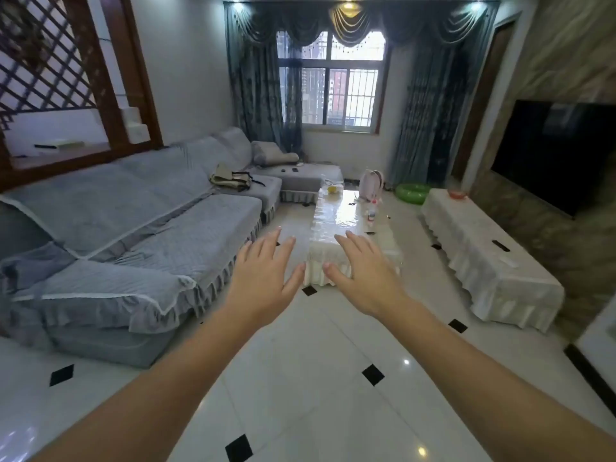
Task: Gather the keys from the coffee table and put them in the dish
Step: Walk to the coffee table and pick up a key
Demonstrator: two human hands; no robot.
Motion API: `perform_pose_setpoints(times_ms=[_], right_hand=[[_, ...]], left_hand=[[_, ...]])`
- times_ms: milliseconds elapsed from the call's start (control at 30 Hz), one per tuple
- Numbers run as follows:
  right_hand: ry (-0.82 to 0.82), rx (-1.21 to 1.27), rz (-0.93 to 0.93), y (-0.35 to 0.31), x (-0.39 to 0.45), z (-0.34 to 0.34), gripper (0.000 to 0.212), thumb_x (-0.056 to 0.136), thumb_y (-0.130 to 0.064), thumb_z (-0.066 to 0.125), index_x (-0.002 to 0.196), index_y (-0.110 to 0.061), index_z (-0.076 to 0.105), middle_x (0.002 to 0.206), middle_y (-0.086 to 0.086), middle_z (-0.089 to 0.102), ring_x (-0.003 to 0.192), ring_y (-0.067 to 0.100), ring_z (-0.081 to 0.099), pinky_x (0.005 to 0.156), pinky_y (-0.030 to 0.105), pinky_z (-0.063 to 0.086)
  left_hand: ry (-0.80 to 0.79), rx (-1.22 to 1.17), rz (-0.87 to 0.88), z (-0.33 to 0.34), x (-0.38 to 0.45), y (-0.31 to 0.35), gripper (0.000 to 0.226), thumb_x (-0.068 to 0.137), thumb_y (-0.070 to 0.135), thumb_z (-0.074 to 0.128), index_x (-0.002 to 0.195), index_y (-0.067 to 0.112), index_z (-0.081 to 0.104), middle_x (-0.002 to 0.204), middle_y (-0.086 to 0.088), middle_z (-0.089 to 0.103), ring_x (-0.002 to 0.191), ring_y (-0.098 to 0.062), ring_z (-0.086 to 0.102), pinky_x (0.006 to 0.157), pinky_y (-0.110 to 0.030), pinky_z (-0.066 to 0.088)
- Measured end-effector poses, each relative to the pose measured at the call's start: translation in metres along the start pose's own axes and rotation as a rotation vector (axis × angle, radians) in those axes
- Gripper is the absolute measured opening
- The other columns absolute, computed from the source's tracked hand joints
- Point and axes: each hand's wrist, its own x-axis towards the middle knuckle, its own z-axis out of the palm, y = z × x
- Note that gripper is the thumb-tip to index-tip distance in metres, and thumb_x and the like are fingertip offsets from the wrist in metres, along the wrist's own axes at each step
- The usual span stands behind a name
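A long coffee table (336,225) with a glossy top and a cream frilled cover stands in the middle of the room, well ahead of me. Small dark items lie on it, one near the far end (352,204) and one at the right edge (370,233); they are too small to tell as keys. A red dish (456,194) sits at the far end of the low TV bench. My left hand (266,275) and my right hand (363,275) are stretched out in front of me, palms down, fingers spread, holding nothing, in the air short of the table.
A grey covered sofa (133,235) runs along the left. The TV bench (483,261) with a white cloth lines the right wall under a television (560,155). A small bottle (371,211) and a yellow object (331,189) stand on the table. White tiled floor (316,378) lies between.
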Motion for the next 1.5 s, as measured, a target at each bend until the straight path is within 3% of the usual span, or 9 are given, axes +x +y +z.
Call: perform_pose_setpoints(times_ms=[200, 333, 500, 700, 1000, 1300, 1500], right_hand=[[0.037, 0.061, 0.0, 0.052, 0.07, 0.005, 0.065, 0.093, -0.057, 0.041, 0.149, -0.026, 0.029, 0.158, 0.0, 0.025, 0.145, 0.02, 0.018, 0.115, 0.043, 0.019], [0.042, 0.074, -0.02, 0.082, 0.107, 0.005, 0.065, 0.093, -0.058, 0.039, 0.149, -0.027, 0.028, 0.159, 0.0, 0.024, 0.145, 0.02, 0.018, 0.115, 0.041, 0.017], [0.057, 0.061, 0.008, 0.119, 0.143, 0.003, 0.065, 0.093, -0.06, 0.037, 0.149, -0.028, 0.027, 0.159, -0.002, 0.023, 0.145, 0.019, 0.017, 0.114, 0.044, 0.019], [0.05, 0.012, 0.061, 0.162, 0.193, 0.013, 0.067, 0.093, -0.06, 0.037, 0.15, -0.028, 0.026, 0.16, -0.001, 0.021, 0.145, 0.02, 0.017, 0.115, 0.044, 0.017], [0.006, -0.017, 0.124, 0.183, 0.304, 0.066, 0.065, 0.094, -0.057, 0.039, 0.15, -0.026, 0.027, 0.159, 0.0, 0.023, 0.145, 0.019, 0.018, 0.116, 0.044, 0.02], [0.002, -0.08, 0.151, 0.182, 0.411, 0.112, 0.066, 0.094, -0.057, 0.04, 0.15, -0.024, 0.026, 0.158, -0.002, 0.025, 0.143, 0.018, 0.021, 0.114, 0.046, 0.025], [-0.007, -0.099, 0.133, 0.191, 0.476, 0.143, 0.067, 0.094, -0.058, 0.039, 0.15, -0.025, 0.026, 0.158, -0.001, 0.026, 0.144, 0.019, 0.02, 0.116, 0.042, 0.02]], left_hand=[[-0.004, 0.08, 0.018, 0.033, 0.072, 0.007, 0.055, 0.098, 0.05, 0.032, 0.144, 0.02, 0.037, 0.155, -0.009, 0.032, 0.139, -0.023, 0.031, 0.114, -0.044, 0.023], [-0.004, 0.084, -0.038, 0.047, 0.12, 0.013, 0.059, 0.096, 0.053, 0.026, 0.145, 0.022, 0.035, 0.155, -0.007, 0.032, 0.14, -0.023, 0.029, 0.114, -0.044, 0.023], [-0.043, 0.168, 0.071, 0.075, 0.174, 0.021, 0.059, 0.097, 0.055, 0.024, 0.146, 0.022, 0.033, 0.156, -0.008, 0.031, 0.14, -0.023, 0.03, 0.116, -0.044, 0.023], [-0.058, 0.082, 0.072, 0.125, 0.241, 0.018, 0.064, 0.094, 0.057, 0.018, 0.145, 0.022, 0.035, 0.153, -0.009, 0.036, 0.139, -0.024, 0.032, 0.115, -0.046, 0.024], [-0.05, 0.058, 0.117, 0.201, 0.346, -0.057, 0.063, 0.095, 0.061, 0.011, 0.143, 0.025, 0.032, 0.151, -0.007, 0.039, 0.137, -0.024, 0.037, 0.113, -0.048, 0.03], [-0.028, -0.039, 0.17, 0.239, 0.44, -0.112, 0.057, 0.098, 0.051, 0.028, 0.146, 0.021, 0.034, 0.155, -0.008, 0.033, 0.14, -0.025, 0.031, 0.116, -0.047, 0.022], [-0.038, -0.078, 0.143, 0.27, 0.476, -0.149, 0.058, 0.097, 0.051, 0.026, 0.143, 0.019, 0.039, 0.152, -0.01, 0.038, 0.137, -0.026, 0.036, 0.115, -0.048, 0.023]])
